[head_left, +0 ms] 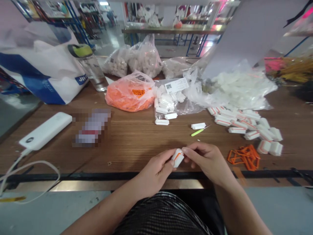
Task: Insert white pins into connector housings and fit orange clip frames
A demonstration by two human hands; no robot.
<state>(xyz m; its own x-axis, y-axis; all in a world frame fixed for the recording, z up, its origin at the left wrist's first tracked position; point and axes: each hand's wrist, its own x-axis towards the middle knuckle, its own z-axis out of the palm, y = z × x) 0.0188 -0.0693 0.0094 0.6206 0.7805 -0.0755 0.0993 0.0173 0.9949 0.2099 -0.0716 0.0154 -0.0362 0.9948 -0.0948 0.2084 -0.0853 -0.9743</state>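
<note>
White plastic with an orange band: the small piece (177,158) sits between both hands, just above the near edge of the wooden table (137,137). The left hand (156,171) pinches its lower end and the right hand (207,160) closes its fingertips on the upper end, so both grasp it. Its long axis is tilted, with the top leaning toward the right hand. A green tool (197,132) lies just beyond, and orange frames (244,156) lie near the right hand. There is bare wood ahead and to the left.
</note>
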